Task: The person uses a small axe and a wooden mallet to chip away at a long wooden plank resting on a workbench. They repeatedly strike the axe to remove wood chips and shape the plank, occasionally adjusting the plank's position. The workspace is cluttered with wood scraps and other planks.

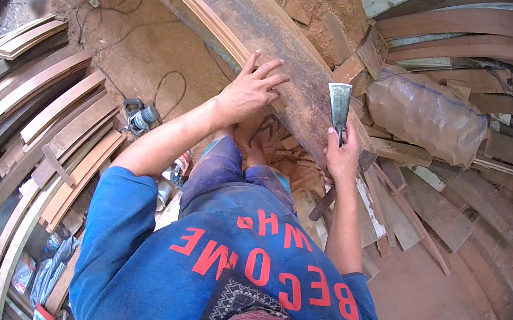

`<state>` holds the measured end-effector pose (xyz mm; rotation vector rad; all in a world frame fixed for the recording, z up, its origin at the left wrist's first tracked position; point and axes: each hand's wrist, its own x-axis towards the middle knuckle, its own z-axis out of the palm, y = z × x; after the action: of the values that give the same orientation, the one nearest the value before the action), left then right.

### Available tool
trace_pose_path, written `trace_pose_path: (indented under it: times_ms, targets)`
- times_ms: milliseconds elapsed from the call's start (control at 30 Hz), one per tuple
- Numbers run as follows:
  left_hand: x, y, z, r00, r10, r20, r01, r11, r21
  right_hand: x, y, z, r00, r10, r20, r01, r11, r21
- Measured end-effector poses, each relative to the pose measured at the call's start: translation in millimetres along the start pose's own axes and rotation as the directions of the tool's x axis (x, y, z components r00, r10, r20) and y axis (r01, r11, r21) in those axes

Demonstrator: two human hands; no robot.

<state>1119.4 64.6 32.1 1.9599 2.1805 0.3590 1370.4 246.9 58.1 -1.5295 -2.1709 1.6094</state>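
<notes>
My left hand has its fingers spread over the near edge of a long wooden beam, beside thin light wooden strips lying along it. My right hand is closed on the handle of a wide-bladed chisel-like tool, held upright near the beam's right end, blade away from me. My blue-sleeved forearms come in from below. My legs show under the beam, partly hidden by it.
Curved planks are stacked at the left, more boards at the right with a wrapped bundle. A corded power tool and looping cables lie on the sawdust-covered floor, with scraps around.
</notes>
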Motion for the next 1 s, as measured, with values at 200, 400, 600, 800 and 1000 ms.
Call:
trace_pose_path:
  times_ms: [200,400,600,800,1000]
  targets:
    - [20,-14,-12,0.959,0.266,0.103,-0.271,0.961,0.044,-2,15,1,0.999,-0.053,-0.013,0.052,0.996,-0.076]
    - [18,-17,5,0.938,0.341,0.057,-0.346,0.931,0.116,-10,6,3,0.999,0.015,0.031,-0.016,1.000,0.021]
    - [11,-37,9,0.928,-0.244,-0.281,0.154,0.939,-0.307,-18,-13,8,0.985,0.119,0.125,-0.122,0.992,0.020]
    - [-24,-95,-11,0.800,-0.429,-0.419,0.430,0.898,-0.097,-33,-35,57,0.938,-0.291,0.188,0.328,0.920,-0.214]
    - [-30,-108,-15,0.869,-0.410,-0.278,0.411,0.910,-0.060,-31,-50,110,0.925,-0.304,0.226,0.358,0.898,-0.256]
